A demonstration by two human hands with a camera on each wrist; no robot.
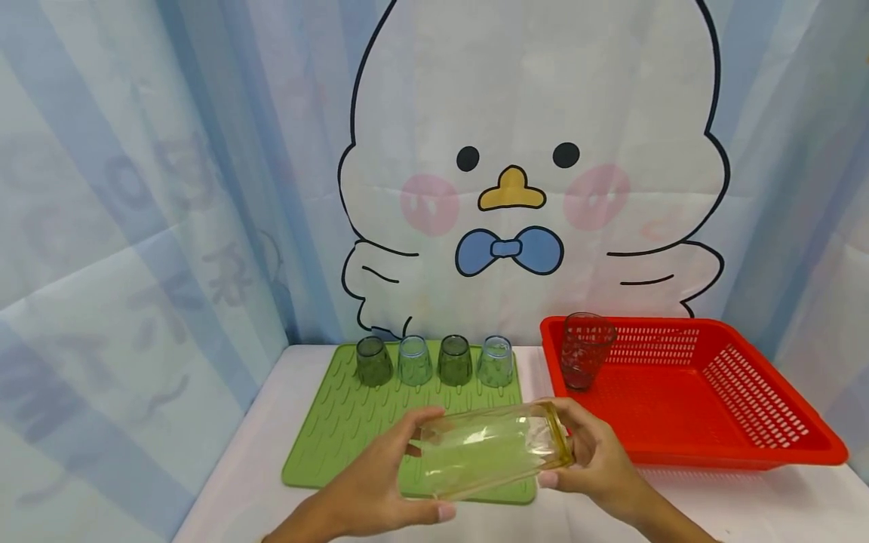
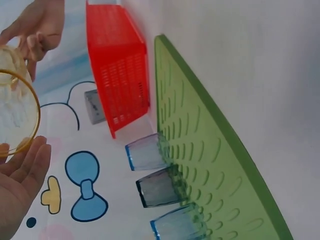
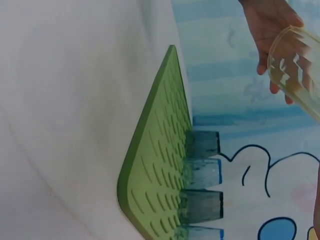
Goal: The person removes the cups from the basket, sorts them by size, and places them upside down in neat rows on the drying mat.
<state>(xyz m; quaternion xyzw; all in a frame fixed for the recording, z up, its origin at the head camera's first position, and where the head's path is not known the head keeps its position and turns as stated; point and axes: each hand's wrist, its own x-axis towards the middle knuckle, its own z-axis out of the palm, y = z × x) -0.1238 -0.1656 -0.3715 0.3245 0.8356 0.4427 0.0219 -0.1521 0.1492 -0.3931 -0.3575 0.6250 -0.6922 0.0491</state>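
In the head view, both hands hold a yellow-tinted drinking glass (image 1: 485,445) on its side, above the front of a green drying mat (image 1: 326,445). My left hand (image 1: 380,471) is around its mouth end, thumb below and fingers above and behind. My right hand (image 1: 594,460) grips the thick base end between thumb and fingers. The left wrist view shows the glass's rim (image 2: 38,115) with left fingertips (image 2: 37,150) against it. Upside down along the mat's back edge stand several small glasses, dark green (image 1: 374,362) and pale blue (image 1: 415,362) alternating.
A red plastic basket (image 1: 740,456) with slotted walls stands on the right of the white-covered table (image 1: 234,498). Inside its left back corner leans a tall clear glass (image 1: 587,351). Behind the table hangs a curtain (image 1: 516,90) printed with a cartoon bird.
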